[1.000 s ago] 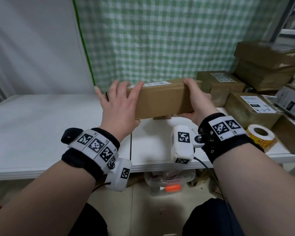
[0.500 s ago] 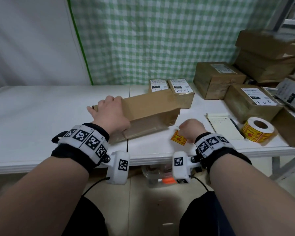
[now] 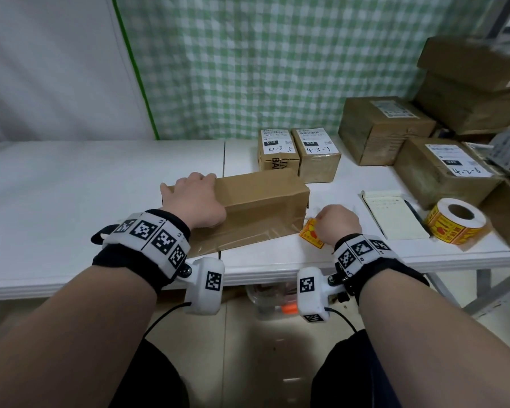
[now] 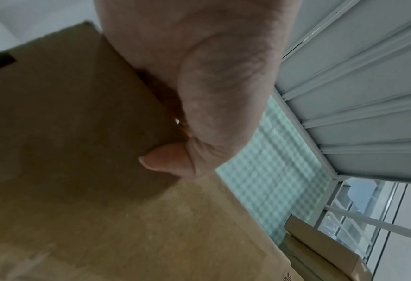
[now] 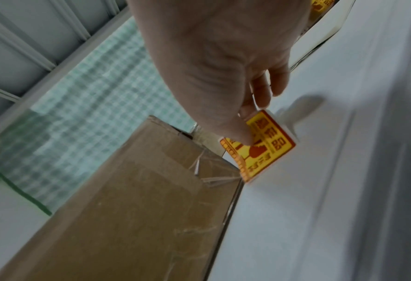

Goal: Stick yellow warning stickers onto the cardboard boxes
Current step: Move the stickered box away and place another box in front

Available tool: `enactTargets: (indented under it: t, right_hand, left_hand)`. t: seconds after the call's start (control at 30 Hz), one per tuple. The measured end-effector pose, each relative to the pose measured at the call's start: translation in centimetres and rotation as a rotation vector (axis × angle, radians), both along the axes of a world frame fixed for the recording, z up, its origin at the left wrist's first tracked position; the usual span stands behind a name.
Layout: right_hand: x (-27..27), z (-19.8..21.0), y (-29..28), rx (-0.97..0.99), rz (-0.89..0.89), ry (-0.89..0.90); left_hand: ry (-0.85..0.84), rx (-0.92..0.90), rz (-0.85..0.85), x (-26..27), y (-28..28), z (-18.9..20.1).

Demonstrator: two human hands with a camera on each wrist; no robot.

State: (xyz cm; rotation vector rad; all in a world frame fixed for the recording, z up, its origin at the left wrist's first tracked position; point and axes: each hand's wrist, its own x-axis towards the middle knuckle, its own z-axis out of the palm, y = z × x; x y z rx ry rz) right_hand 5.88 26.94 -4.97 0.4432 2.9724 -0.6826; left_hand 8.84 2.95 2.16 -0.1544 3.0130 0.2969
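A plain brown cardboard box (image 3: 259, 201) lies on the white table (image 3: 71, 201) in front of me, taped along its near side. My left hand (image 3: 193, 198) grips its left end, fingers curled over the top edge and thumb on the near face (image 4: 165, 159). Just right of the box, my right hand (image 3: 334, 220) pinches a yellow and red warning sticker (image 3: 311, 237) between thumb and fingers, low over the table. The right wrist view shows the sticker (image 5: 259, 146) beside the box corner (image 5: 151, 190).
A roll of yellow stickers (image 3: 454, 220) and a notepad (image 3: 395, 216) lie at the right. Two small labelled boxes (image 3: 298, 154) stand behind the held box, with larger boxes (image 3: 383, 128) stacked at the back right. A plastic tub (image 3: 274, 298) sits under the table.
The box came down from mid-air onto the table. My right hand let go of it and picked up a yellow sticker; my left hand still holds the box's left end.
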Motion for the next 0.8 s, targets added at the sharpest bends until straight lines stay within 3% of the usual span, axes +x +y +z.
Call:
enactTargets:
  t: [0.23,0.37,0.43,0.6,0.8]
  right_hand:
    - [0.8,5.3,-0.6,-0.385,-0.207,0.503]
    - [1.3,8.5,-1.8,-0.494,-0.116,0.717]
    - [1.2,9.3,-2.5,-0.596,0.003,0.687]
    - [1.3,9.2,-4.5,-0.902,0.254,0.362]
    - [1.0,7.7,-5.9,-1.015,0.363,0.252]
  left_hand:
    - [-0.014,0.000,-0.011,0.2,0.3,0.4]
    - [-0.053,0.021,-0.065,0.5,0.6,0.9]
    - [-0.067,0.034,-0.107,0.8,0.8,1.1]
    - [-0.096,0.140,-0.172,1.3,1.1,1.9]
    - [0.209,0.849,-0.141,1.4,1.6,2.5]
